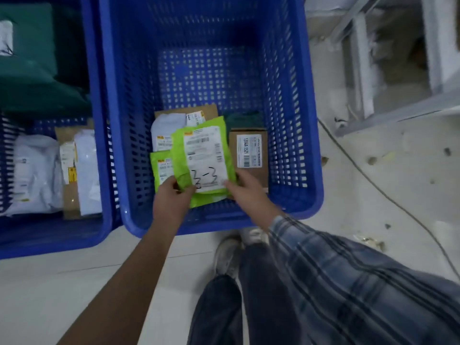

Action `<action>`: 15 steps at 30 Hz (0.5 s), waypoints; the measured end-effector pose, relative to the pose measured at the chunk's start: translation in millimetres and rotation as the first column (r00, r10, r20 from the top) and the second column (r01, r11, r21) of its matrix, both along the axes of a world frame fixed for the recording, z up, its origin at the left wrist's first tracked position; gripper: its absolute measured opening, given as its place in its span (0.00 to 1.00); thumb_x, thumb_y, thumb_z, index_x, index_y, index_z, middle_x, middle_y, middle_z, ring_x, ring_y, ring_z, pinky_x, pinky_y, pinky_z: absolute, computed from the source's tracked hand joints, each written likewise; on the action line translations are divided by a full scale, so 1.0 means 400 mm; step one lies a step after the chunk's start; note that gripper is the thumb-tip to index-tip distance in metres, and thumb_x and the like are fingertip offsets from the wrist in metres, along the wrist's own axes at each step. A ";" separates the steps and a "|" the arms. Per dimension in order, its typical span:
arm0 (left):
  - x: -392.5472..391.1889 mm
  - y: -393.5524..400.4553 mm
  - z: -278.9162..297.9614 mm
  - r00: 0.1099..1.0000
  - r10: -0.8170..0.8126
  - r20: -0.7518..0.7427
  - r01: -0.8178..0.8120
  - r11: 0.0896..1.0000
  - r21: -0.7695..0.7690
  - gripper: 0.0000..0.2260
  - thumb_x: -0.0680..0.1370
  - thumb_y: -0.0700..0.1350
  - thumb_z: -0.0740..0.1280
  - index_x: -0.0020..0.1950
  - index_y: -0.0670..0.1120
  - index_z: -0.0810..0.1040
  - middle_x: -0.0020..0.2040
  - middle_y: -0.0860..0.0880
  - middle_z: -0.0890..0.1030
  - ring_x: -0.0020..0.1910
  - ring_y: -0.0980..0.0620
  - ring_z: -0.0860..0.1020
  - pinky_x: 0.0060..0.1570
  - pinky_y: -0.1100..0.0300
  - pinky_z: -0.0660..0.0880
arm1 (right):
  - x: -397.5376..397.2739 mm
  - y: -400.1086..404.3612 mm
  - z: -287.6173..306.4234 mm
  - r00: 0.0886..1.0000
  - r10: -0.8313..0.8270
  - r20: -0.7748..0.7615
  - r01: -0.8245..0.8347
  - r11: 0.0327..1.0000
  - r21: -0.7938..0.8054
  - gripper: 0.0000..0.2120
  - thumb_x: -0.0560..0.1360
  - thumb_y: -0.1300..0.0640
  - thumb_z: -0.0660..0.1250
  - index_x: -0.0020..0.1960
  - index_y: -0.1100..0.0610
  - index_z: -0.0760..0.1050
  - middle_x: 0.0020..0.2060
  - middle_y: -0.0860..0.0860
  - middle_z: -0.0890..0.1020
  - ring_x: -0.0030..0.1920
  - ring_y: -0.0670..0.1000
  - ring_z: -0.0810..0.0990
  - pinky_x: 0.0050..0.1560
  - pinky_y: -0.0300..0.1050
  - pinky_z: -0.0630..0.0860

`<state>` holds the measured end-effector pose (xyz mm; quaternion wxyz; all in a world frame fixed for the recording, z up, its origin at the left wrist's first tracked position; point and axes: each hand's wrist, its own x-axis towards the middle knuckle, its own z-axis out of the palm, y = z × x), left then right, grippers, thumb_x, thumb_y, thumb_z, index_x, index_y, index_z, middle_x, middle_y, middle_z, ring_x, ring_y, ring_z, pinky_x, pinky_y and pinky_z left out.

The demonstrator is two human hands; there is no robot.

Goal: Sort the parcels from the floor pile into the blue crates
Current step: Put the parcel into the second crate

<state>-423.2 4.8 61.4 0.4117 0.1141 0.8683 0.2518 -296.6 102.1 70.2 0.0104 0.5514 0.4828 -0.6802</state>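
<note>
1. Nearest you, at 6 o'clock, your dark trousers (261, 295) and pale shoes (227, 257) stand on the light floor (87, 282), toes just short of the crate's near rim.
2. Your bare left forearm runs up from 7 o'clock; your right arm, in a plaid sleeve (348, 282), comes in from 4 o'clock.
3. Your left hand (171, 197) grips the lower left corner of the green parcel (199, 160), fingers curled round its edge with the thumb on top.
4. Your right hand (245, 189) pinches the parcel's lower right corner, thumb on the white label beside the handwritten marks.
5. The green parcel is held over the near end of the middle blue crate (293, 120), label up; whether it touches the parcels beneath cannot be told.
6. Under it, at its 8 o'clock, lies a second green parcel (161, 168). At its 10 o'clock lies a white mailer (166, 130) on a brown flat carton (186, 112).
7. At the held parcel's 3 o'clock sits a small brown box (249, 153) with a barcode label; beyond that, a dark green bag (244, 119).
8. At 9 o'clock the left blue crate (94, 95), touching the middle one, holds white mailers (37, 170) and a brown carton (69, 195), with dark green bags (37, 78) farther back.
9. At 2 o'clock, a thin cable (373, 183) trails over the stained floor towards a grey metal frame (398, 108).
</note>
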 end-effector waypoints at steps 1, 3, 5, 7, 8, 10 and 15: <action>-0.008 -0.014 -0.011 0.999 -0.007 -0.047 0.005 0.999 -0.039 0.13 0.76 0.44 0.68 0.36 0.39 0.68 0.31 0.43 0.70 0.31 0.46 0.68 0.30 0.57 0.62 | -0.023 -0.011 -0.005 1.000 0.004 -0.004 -0.004 1.000 -0.031 0.16 0.77 0.59 0.64 0.65 0.54 0.72 0.55 0.49 0.78 0.56 0.51 0.78 0.62 0.53 0.75; -0.022 -0.036 -0.012 0.995 0.015 -0.100 -0.025 0.994 -0.103 0.08 0.76 0.44 0.66 0.45 0.38 0.74 0.38 0.41 0.76 0.36 0.44 0.73 0.34 0.56 0.66 | -0.059 -0.036 -0.022 0.997 0.073 0.002 -0.072 0.993 -0.090 0.21 0.78 0.56 0.63 0.70 0.52 0.66 0.62 0.49 0.76 0.59 0.50 0.76 0.63 0.50 0.73; -0.035 -0.043 -0.015 0.990 0.042 -0.138 -0.064 0.986 -0.157 0.05 0.76 0.42 0.65 0.46 0.41 0.75 0.38 0.45 0.76 0.38 0.44 0.73 0.32 0.58 0.64 | -0.092 -0.052 -0.038 0.985 0.172 -0.017 -0.173 0.975 -0.137 0.27 0.79 0.57 0.61 0.75 0.50 0.56 0.69 0.47 0.70 0.58 0.50 0.76 0.59 0.42 0.73; -0.044 -0.040 -0.017 0.982 0.041 -0.187 -0.090 0.961 -0.262 0.05 0.77 0.40 0.62 0.47 0.39 0.75 0.40 0.43 0.77 0.40 0.43 0.74 0.32 0.59 0.63 | -0.119 -0.069 -0.040 0.962 0.269 -0.034 -0.271 0.940 -0.206 0.31 0.79 0.59 0.58 0.77 0.47 0.48 0.71 0.44 0.64 0.56 0.48 0.77 0.52 0.36 0.75; -0.047 -0.039 -0.020 0.978 0.035 -0.205 -0.098 0.946 -0.310 0.06 0.77 0.39 0.61 0.50 0.38 0.76 0.43 0.41 0.78 0.41 0.42 0.75 0.34 0.58 0.65 | -0.131 -0.076 -0.042 0.951 0.303 -0.052 -0.307 0.923 -0.232 0.31 0.79 0.61 0.57 0.77 0.46 0.47 0.70 0.44 0.64 0.53 0.43 0.76 0.46 0.28 0.74; -0.057 -0.031 -0.029 0.980 0.023 -0.200 -0.100 0.919 -0.381 0.09 0.77 0.38 0.60 0.54 0.38 0.77 0.50 0.39 0.79 0.46 0.40 0.77 0.37 0.55 0.69 | -0.153 -0.075 -0.048 0.929 0.362 -0.071 -0.368 0.892 -0.264 0.31 0.79 0.64 0.57 0.76 0.45 0.50 0.69 0.45 0.66 0.54 0.40 0.70 0.44 0.21 0.69; -0.039 0.004 -0.045 0.981 -0.151 -0.124 0.055 0.821 -0.568 0.19 0.77 0.40 0.62 0.67 0.38 0.66 0.65 0.38 0.67 0.65 0.39 0.68 0.54 0.47 0.73 | -0.179 -0.026 -0.077 0.859 0.511 -0.036 -0.499 0.818 -0.286 0.27 0.79 0.65 0.56 0.76 0.55 0.54 0.72 0.54 0.65 0.58 0.43 0.63 0.39 0.17 0.62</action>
